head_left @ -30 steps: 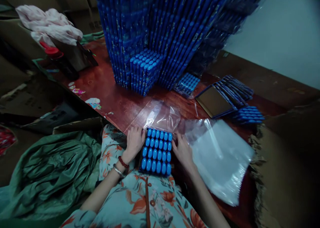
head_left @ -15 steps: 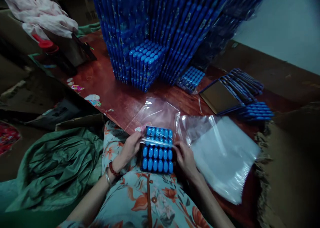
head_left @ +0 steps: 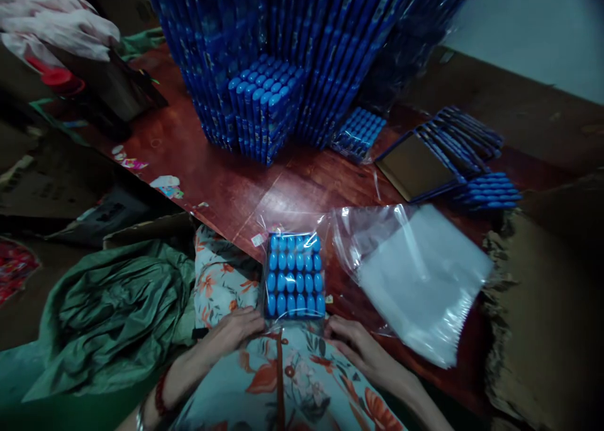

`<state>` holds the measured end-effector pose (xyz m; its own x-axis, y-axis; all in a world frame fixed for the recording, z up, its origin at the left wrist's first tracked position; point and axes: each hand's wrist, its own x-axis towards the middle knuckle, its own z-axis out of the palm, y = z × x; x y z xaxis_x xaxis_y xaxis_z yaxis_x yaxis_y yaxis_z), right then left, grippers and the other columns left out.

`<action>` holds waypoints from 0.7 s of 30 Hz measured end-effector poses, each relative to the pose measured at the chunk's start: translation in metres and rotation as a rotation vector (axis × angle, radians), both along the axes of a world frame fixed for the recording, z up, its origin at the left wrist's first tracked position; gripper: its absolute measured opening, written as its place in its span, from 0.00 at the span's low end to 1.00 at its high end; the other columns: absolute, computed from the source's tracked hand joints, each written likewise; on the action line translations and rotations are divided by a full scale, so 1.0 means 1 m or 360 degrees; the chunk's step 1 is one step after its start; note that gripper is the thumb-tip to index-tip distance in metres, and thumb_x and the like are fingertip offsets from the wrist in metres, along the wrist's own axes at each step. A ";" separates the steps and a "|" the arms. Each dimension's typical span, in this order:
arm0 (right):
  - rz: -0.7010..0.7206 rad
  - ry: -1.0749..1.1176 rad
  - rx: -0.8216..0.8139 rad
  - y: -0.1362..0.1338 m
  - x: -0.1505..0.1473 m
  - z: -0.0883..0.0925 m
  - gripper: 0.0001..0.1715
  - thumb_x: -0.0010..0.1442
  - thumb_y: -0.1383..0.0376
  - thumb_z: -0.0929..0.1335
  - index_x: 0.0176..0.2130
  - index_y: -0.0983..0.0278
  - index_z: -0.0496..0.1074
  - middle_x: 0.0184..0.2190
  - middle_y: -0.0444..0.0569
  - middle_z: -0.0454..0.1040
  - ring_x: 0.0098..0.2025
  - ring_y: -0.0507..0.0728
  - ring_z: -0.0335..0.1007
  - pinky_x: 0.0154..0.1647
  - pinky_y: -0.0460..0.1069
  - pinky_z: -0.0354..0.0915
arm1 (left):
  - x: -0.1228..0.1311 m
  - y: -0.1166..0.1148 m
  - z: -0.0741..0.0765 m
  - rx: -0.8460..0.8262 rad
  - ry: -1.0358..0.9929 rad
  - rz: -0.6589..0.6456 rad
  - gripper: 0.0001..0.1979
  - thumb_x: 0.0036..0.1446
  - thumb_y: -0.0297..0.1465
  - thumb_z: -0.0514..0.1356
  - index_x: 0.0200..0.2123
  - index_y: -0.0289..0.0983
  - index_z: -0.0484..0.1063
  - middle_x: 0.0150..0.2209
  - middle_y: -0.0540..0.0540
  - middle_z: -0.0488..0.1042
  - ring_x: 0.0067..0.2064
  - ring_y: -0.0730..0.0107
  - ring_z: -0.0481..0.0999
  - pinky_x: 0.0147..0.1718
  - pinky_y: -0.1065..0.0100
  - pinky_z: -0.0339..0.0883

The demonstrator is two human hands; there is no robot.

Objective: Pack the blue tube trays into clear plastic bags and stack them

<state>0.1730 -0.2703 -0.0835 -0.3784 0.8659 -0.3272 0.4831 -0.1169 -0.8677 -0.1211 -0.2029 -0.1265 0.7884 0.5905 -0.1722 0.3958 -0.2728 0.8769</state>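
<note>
A flat pack of glossy blue oval pieces (head_left: 296,272), set in rows, lies at the table's near edge, right in front of my body. It sits inside a clear plastic bag (head_left: 302,222), whose far end reaches past the pack onto the table. At the bag's near left corner is my left hand (head_left: 241,324), fingers closed on the plastic. My right hand (head_left: 348,338) is at the near right corner, its fingers bent in a pinch on the bag's edge. Fingertips of both hands are partly hidden. To the right lies a pile of clear bags (head_left: 419,280).
Tall stacks of blue packs (head_left: 330,53) rise at the back, a shorter stack (head_left: 267,107) before them. A wrapped pack (head_left: 359,134) and brown-backed cards (head_left: 418,167) lie right. A red-capped bottle (head_left: 63,82) stands left, above green cloth (head_left: 123,299). Torn cardboard (head_left: 533,311) borders the right.
Both hands have drawn back toward my body, pulling the bag over the pack. The bag's edge has passed from mid-pack to beyond its near end. The view has shifted slightly.
</note>
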 end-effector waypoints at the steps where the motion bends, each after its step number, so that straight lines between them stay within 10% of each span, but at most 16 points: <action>1: -0.0002 0.0014 -0.0026 0.009 0.002 0.010 0.15 0.65 0.57 0.60 0.30 0.62 0.66 0.28 0.44 0.69 0.31 0.53 0.65 0.32 0.47 0.63 | 0.002 0.007 0.014 -0.0030 -0.0032 0.0004 0.12 0.61 0.33 0.49 0.31 0.43 0.72 0.31 0.49 0.74 0.34 0.66 0.70 0.38 0.68 0.64; 7: -0.0374 0.0096 0.0570 0.063 0.009 0.073 0.11 0.63 0.61 0.63 0.30 0.62 0.67 0.28 0.43 0.68 0.30 0.51 0.66 0.31 0.45 0.62 | 0.008 0.061 0.117 0.0407 -0.0104 0.0135 0.12 0.59 0.24 0.49 0.33 0.42 0.70 0.29 0.48 0.71 0.32 0.68 0.69 0.32 0.69 0.62; 11: -0.0691 0.0196 0.1256 0.104 0.006 0.099 0.04 0.61 0.65 0.65 0.33 0.61 0.66 0.39 0.47 0.72 0.42 0.55 0.71 0.45 0.53 0.65 | 0.023 0.103 0.156 0.0903 -0.0312 0.0478 0.08 0.57 0.26 0.53 0.33 0.41 0.72 0.31 0.47 0.71 0.33 0.66 0.69 0.33 0.67 0.62; 15: -0.1050 0.0529 0.1355 0.156 -0.003 0.099 0.06 0.61 0.63 0.66 0.32 0.61 0.63 0.31 0.44 0.75 0.34 0.54 0.75 0.38 0.51 0.69 | 0.051 0.152 0.152 0.0921 -0.0757 0.0801 0.05 0.56 0.28 0.58 0.29 0.36 0.71 0.28 0.49 0.70 0.30 0.71 0.68 0.31 0.70 0.62; 21: -0.1141 0.0832 0.1248 0.199 -0.009 0.093 0.10 0.58 0.60 0.68 0.31 0.61 0.62 0.25 0.40 0.73 0.22 0.51 0.73 0.27 0.48 0.70 | 0.081 0.187 0.118 0.0205 -0.1162 0.1152 0.15 0.47 0.35 0.66 0.38 0.35 0.74 0.38 0.46 0.77 0.39 0.68 0.74 0.41 0.68 0.67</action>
